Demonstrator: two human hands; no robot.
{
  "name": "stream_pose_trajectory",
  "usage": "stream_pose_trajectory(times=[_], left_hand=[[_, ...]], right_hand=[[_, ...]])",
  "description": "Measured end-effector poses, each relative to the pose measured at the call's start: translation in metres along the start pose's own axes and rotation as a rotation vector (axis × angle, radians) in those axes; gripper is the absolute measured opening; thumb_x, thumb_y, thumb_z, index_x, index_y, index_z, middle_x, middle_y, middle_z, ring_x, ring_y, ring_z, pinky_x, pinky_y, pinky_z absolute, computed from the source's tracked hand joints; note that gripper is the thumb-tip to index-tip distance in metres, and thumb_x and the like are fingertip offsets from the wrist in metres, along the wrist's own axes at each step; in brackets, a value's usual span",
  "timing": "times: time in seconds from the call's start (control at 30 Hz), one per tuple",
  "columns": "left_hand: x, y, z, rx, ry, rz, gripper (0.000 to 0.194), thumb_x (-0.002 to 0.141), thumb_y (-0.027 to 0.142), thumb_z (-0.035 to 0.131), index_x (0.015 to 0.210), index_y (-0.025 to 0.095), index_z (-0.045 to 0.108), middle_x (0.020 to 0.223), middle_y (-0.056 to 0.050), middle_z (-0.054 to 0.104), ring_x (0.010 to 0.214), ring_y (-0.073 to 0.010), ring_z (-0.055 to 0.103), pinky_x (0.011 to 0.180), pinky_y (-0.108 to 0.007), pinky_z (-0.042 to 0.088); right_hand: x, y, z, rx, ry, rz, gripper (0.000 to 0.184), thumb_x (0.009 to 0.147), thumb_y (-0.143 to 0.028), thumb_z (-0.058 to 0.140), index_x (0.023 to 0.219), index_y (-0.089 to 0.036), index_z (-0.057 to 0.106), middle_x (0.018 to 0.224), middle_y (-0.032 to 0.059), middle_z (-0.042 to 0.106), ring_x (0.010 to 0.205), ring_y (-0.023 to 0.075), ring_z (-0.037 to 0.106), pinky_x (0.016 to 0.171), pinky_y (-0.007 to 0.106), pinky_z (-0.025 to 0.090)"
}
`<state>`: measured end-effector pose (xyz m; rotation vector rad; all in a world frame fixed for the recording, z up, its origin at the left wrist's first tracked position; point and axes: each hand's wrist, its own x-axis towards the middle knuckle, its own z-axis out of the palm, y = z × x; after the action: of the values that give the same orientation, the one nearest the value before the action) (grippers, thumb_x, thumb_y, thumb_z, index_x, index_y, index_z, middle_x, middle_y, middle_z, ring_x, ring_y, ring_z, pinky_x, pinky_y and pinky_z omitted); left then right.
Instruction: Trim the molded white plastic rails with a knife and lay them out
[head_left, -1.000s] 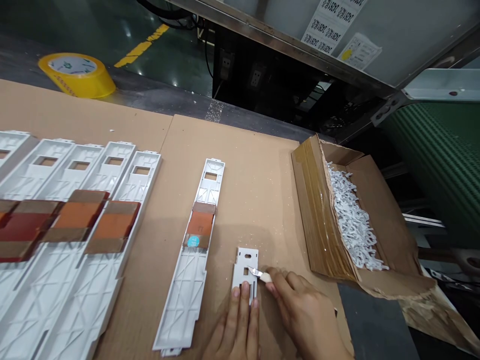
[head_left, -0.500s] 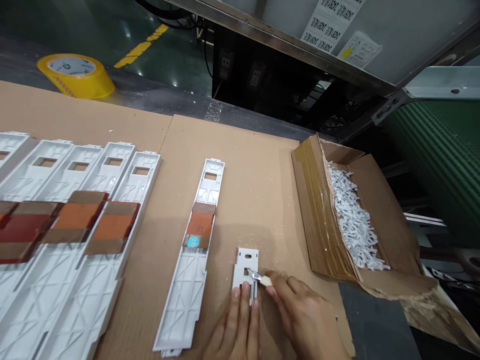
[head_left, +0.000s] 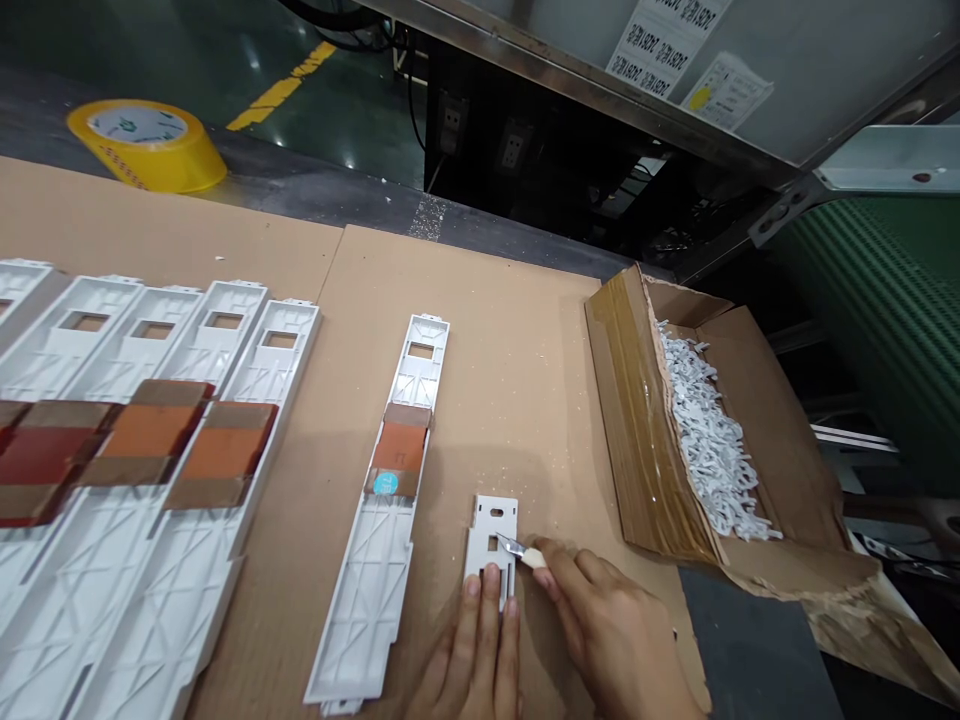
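Note:
A small white plastic plate [head_left: 482, 546] with cut-out openings lies on the cardboard. My left hand [head_left: 472, 650] rests on its near end, fingers stretched out flat and pressing it down. In my right hand [head_left: 611, 620] is a craft knife [head_left: 531, 557] with a pale handle, pinched between thumb and fingers. Its blade tip is at the square opening in the plate. To the left of the plate lies a long white plastic strip [head_left: 371, 590], with an orange-brown block [head_left: 400, 445] across its middle bearing a round blue sticker.
Several more long white strips [head_left: 187, 560] with red and orange blocks lie side by side at left. A cardboard box [head_left: 622, 430] of small white plastic pieces [head_left: 712, 440] stands at right. Yellow tape [head_left: 176, 160] sits at the back left, and a green conveyor belt [head_left: 885, 300] runs at far right.
The view has shifted very slightly. My left hand stays on the plate, and the knife tip remains at the square opening with hardly any visible movement.

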<state>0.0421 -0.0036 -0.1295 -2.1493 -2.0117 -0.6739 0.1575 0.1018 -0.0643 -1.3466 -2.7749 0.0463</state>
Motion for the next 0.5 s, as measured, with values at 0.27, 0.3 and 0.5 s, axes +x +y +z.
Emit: stream_pose_trajectory(times=[0.27,0.3,0.5], left_hand=[[-0.0012,0.0009,-0.0013,0.009,0.020,-0.003,0.034,0.082,0.020,0.039,0.108,0.013,0.059,0.112,-0.011,0.064,0.103,-0.0203,0.060,0.074,-0.030,0.041],[-0.0010,0.0012,-0.0012,0.010,0.022,-0.005,0.034,0.082,0.020,0.039,0.108,0.013,0.059,0.111,-0.010,0.064,0.102,-0.0202,0.060,0.074,-0.030,0.041],[0.0008,0.0004,-0.0008,0.022,0.020,0.009,0.034,0.083,0.021,0.037,0.107,0.013,0.060,0.110,-0.010,0.065,0.102,-0.0208,0.061,0.073,-0.031,0.041]], right_hand=[[0.0041,-0.0001,-0.0014,-0.016,-0.002,-0.015,0.048,0.099,-0.037,0.015,0.096,-0.027,0.062,0.066,-0.0036,0.067,0.052,0.0126,0.064,0.042,0.023,0.039],[0.0043,-0.0004,-0.0017,-0.023,-0.001,-0.015,0.049,0.099,-0.037,0.014,0.096,-0.027,0.062,0.065,-0.0035,0.066,0.051,0.0127,0.064,0.042,0.023,0.038],[0.0019,-0.0024,0.0009,-0.075,0.004,-0.014,0.050,0.099,-0.037,0.014,0.094,-0.027,0.063,0.061,-0.0028,0.064,0.048,0.0138,0.063,0.040,0.025,0.034]])
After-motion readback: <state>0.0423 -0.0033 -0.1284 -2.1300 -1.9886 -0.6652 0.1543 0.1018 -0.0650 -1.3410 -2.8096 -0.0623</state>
